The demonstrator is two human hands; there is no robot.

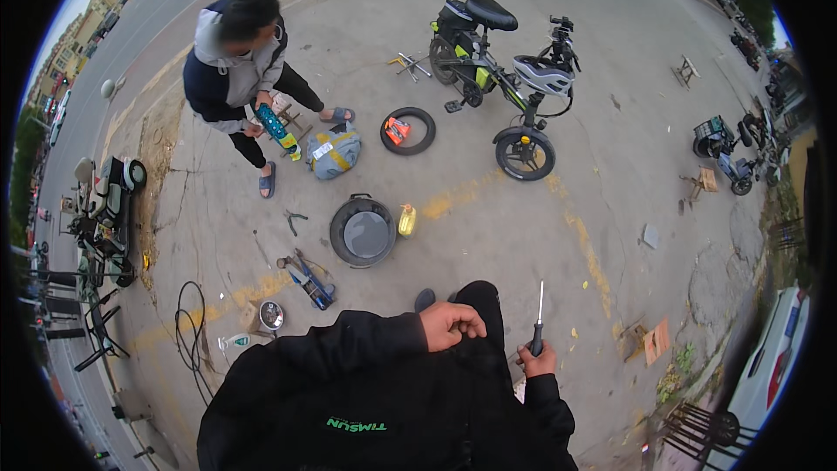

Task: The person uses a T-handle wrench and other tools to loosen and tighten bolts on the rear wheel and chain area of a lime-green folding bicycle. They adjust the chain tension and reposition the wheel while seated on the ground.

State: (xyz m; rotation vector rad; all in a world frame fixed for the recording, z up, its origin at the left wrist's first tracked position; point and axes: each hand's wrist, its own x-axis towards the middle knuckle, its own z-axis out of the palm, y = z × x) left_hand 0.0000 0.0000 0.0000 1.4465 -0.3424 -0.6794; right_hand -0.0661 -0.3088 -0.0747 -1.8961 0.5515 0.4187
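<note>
My left hand lies on my black-trousered leg, its fingers loosely bent and nothing seen in it. To the right, my right hand is closed round the dark handle of a screwdriver. Its thin silver shaft points away from me, above the pavement, touching nothing. Beyond my knees stands a black tub of water, with a bottle of yellow liquid beside it. A blue floor jack sits nearer me on the left, and pliers lie past it.
A black-and-green electric bicycle stands ahead with a helmet on it. A tyre lies near it. At far left, a person holds a blue-and-green package near a grey bag. A hose coils at left.
</note>
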